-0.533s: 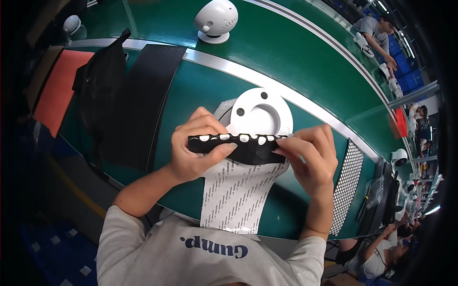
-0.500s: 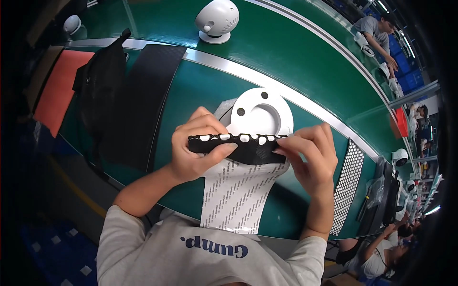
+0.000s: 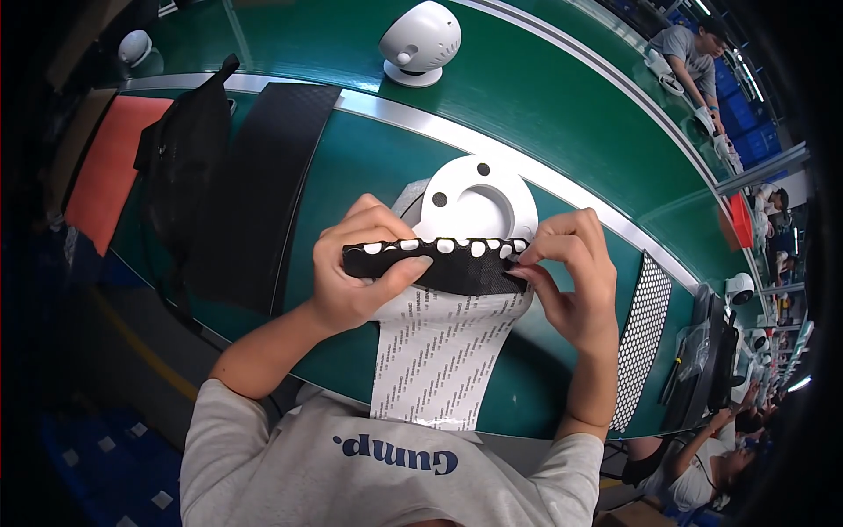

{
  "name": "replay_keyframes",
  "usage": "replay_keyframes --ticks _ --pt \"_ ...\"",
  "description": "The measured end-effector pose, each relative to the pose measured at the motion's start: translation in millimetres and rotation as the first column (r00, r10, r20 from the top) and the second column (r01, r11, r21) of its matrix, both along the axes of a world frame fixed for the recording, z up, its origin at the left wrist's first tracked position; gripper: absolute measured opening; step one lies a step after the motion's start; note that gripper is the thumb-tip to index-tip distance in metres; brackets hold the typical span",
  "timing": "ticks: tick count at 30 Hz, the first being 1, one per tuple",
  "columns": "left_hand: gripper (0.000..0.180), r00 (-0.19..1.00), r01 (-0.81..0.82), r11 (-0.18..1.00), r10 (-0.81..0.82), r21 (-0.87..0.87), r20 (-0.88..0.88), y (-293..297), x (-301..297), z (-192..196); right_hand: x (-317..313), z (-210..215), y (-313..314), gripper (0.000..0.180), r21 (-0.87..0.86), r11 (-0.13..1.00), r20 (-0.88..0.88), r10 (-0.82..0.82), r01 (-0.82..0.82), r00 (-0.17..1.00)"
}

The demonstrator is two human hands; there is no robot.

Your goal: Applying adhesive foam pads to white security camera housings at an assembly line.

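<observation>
Between my hands is a black adhesive foam sheet, bent over so a row of white round spots runs along its top fold. Its white printed backing hangs toward me, down to the table's front edge. My left hand clasps the sheet's left end, thumb across the black side. At the right end my right hand pinches the edge with thumb and fingertips; a small pad between them cannot be made out. Just beyond the fold lies a white ring-shaped base with black round pads on it, partly covered by the sheet.
A white rounded device stands on the green belt behind a metal rail. Left are black sheets, a black bag and an orange sheet. Right lies a white-dotted sheet. Co-workers sit farther right.
The white device on the belt has shifted right. My hands and the sheet have risen slightly in view, and the right fingertips have changed position at the sheet's edge.
</observation>
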State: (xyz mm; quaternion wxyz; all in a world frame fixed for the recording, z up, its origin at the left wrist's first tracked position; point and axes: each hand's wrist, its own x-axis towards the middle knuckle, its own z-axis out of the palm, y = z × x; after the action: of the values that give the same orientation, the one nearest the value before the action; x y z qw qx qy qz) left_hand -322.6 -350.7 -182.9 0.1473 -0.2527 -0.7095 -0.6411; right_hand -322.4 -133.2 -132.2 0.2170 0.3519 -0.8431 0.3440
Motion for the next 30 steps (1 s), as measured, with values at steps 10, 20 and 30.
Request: replay_keyframes --ticks 10,20,30 --pt "0.009 0.998 0.039 0.999 -0.039 -0.007 -0.052 -0.7 -1.9 -0.7 8.7 3.0 17.2 0.018 -0.469 0.862 0.172 0.301 -0.191 0.938" --pt "0.011 0.878 0.152 0.963 -0.234 -0.221 -0.417 -4.2 5.4 6.3 2.9 3.1 -3.4 0.031 -0.502 0.865 0.590 0.345 -0.003 0.730" --pt "0.010 0.873 0.256 0.961 -0.277 -0.106 -0.401 1.5 0.2 -2.8 -3.6 -0.1 -9.7 0.026 -0.424 0.905 0.614 0.295 -0.009 0.732"
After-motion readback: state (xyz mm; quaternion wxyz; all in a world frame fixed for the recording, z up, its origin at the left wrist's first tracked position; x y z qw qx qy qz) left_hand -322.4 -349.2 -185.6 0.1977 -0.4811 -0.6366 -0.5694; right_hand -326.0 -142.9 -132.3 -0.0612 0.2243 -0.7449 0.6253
